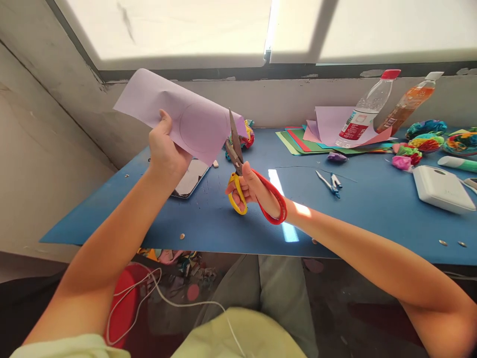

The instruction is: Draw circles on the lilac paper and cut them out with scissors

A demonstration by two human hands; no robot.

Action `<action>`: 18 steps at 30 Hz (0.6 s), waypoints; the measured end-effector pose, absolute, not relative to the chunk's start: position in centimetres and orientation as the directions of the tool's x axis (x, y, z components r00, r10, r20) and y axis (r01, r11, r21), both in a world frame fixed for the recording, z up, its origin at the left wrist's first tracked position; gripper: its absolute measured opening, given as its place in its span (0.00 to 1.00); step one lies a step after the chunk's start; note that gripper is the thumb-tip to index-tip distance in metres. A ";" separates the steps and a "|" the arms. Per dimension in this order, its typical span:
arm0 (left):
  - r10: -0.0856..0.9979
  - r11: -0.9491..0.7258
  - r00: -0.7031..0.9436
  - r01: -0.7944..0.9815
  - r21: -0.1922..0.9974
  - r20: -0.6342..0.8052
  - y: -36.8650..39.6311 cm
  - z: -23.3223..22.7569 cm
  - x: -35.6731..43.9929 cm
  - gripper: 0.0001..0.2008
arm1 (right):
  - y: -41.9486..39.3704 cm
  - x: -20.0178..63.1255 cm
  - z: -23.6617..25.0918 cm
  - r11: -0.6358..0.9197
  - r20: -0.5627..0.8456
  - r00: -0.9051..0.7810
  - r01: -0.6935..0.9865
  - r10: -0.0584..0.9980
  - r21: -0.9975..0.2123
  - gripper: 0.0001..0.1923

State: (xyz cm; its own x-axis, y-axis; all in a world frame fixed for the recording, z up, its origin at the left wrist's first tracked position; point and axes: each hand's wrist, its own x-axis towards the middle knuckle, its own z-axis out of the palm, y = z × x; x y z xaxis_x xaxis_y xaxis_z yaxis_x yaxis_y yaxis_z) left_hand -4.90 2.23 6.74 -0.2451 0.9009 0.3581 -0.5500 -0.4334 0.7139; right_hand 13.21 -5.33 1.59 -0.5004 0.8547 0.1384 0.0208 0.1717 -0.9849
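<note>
While gripped at its lower edge by the left hand [166, 149], lilac paper [179, 114] curled, faint circle drawn on it. Right hand [248, 189] clamped on red-and-yellow scissors [242, 169], blades parted at the paper's edge. Beneath, blue counter [223, 219] against grey wall under a bright window.

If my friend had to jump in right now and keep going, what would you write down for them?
Left hand: holds the lilac paper sheet up in the air above the blue table. A circle is drawn on the sheet.
Right hand: grips the red and yellow scissors, blades at the sheet's lower right edge, close to the circle.
Nearby: a phone lies under the sheet; coloured paper stack, two bottles and paper flowers sit on the right.
Done: circle drawn; I can't tell if any cut is made.
Left: probably cutting round the circle line.
</note>
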 end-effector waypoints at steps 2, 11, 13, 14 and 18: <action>0.898 -0.435 -0.204 -0.540 0.720 0.389 2.0 6.4 -4.6 0.12 | -5.2 13.2 1.5 0.172 0.138 -0.510 0.021 0.849 -0.985 0.36; 0.837 -0.545 -0.225 -0.420 0.726 0.498 0.5 4.2 -1.9 0.13 | -5.0 13.1 1.2 0.090 0.123 -0.508 -0.089 0.853 -0.992 0.35; 0.841 -0.538 -0.186 -0.391 0.746 0.509 0.3 4.1 -1.7 0.13 | -5.1 13.0 1.3 0.074 0.108 -0.509 -0.086 0.854 -0.994 0.35; 0.846 -0.528 -0.166 -0.382 0.758 0.506 0.1 4.1 -1.6 0.12 | -5.1 12.9 1.3 0.071 0.103 -0.505 -0.084 0.857 -0.994 0.35; 0.895 -0.435 -0.066 -0.353 0.828 0.442 -0.4 4.3 -1.6 0.08 | -5.3 12.7 1.4 0.056 0.101 -0.464 -0.110 0.880 -0.992 0.37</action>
